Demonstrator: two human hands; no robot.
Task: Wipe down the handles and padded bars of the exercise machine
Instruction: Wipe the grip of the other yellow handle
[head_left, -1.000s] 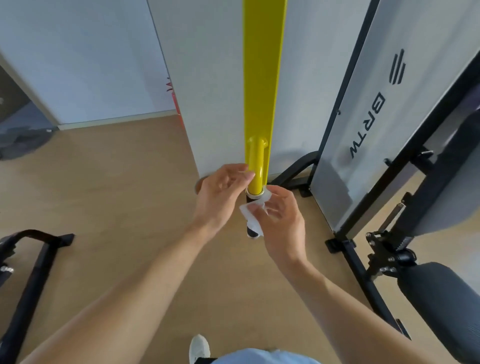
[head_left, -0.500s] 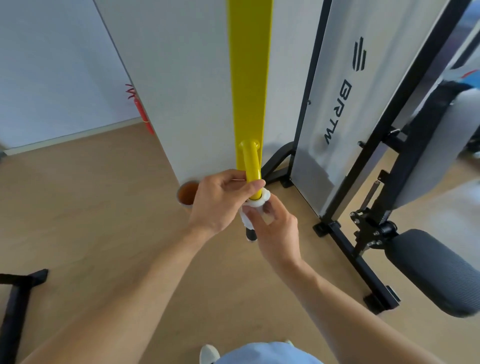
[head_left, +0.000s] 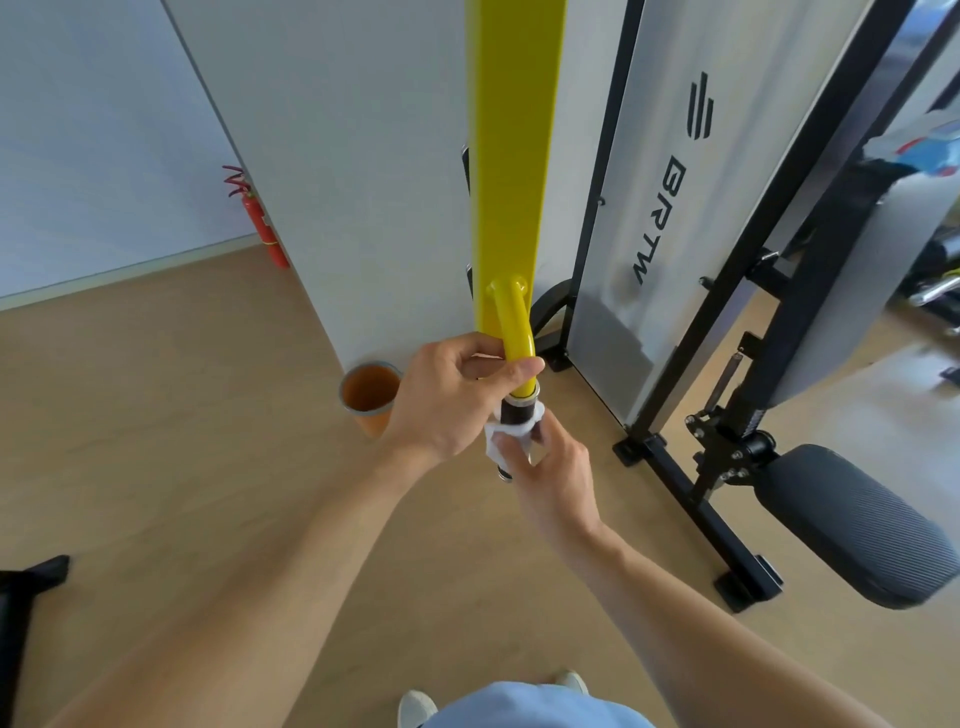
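Hands are meeting at the curved yellow metal handle tube (head_left: 514, 332) projecting from the flat yellow upright bar (head_left: 511, 156) of the exercise machine. Left hand (head_left: 447, 400) is gripping the tube's lower end, fingers curled round it, thumb lying across the front. Right hand (head_left: 550, 467) is pinching a small white wipe (head_left: 506, 436) around the black grip section (head_left: 519, 413) just below the tube. An orange-filled cup (head_left: 370, 397) is standing on the wooden floor (head_left: 182, 441) near the left hand. A black padded roller (head_left: 852, 525) is sitting well apart, at right.
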